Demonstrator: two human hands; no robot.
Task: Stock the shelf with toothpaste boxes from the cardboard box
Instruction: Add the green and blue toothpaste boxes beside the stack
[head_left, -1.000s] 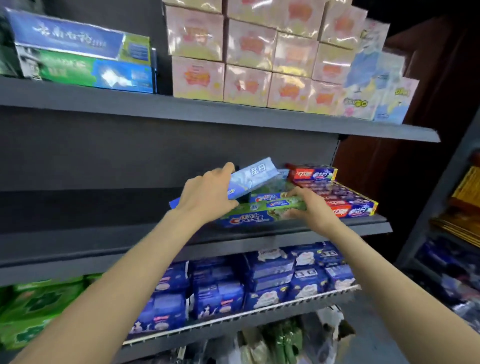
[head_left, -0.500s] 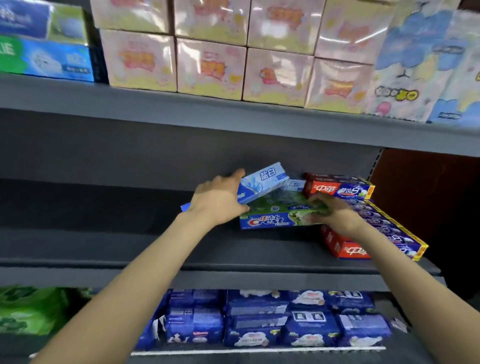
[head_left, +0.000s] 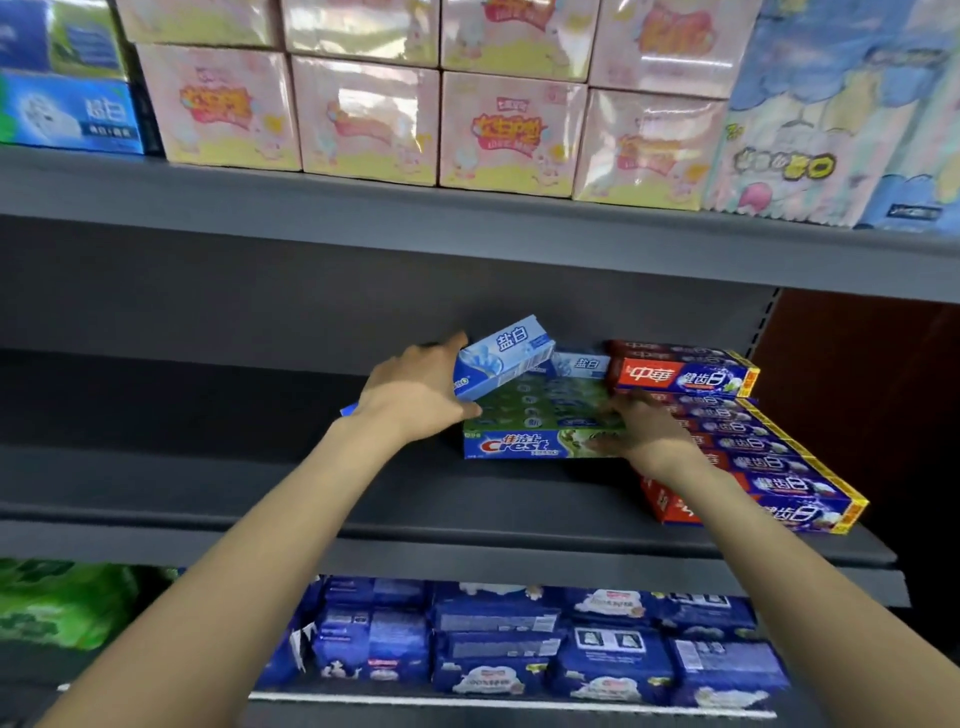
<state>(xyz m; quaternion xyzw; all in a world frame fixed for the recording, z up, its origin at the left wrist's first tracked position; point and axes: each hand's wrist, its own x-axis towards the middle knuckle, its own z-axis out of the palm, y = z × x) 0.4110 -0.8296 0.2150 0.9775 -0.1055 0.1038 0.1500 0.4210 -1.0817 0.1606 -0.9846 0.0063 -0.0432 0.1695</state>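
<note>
The light blue toothpaste box (head_left: 501, 358) is held in the left hand (head_left: 415, 397), fingers and thumb wrapped round its near end. It is tilted, far end raised, and sits over the left part of the green Crest box (head_left: 540, 423) without lying flat on it. The Crest box lies on the middle shelf (head_left: 260, 499), its long printed face toward the aisle. The right hand (head_left: 647, 434) rests on the right end of the Crest box, fingers spread and fairly straight, steadying or pressing it; it grips nothing that can be seen. Behind, a second light blue box (head_left: 582, 364) lies on the same pile, partly hidden. Just right of these, touching or nearly touching, stands a row of red and purple boxes (head_left: 727, 441), 1 more laid across the far end.

Step in hand, as judged: setting the light blue box down on the Crest box beside its twin. The next move calls for levelling the box, sliding it back until square, then letting go, while the right hand keeps the lower box from shifting.

The cardboard box is not in view. The upper shelf (head_left: 467, 218) carries pink packs (head_left: 363, 114); below are dark blue packs (head_left: 493, 649).
</note>
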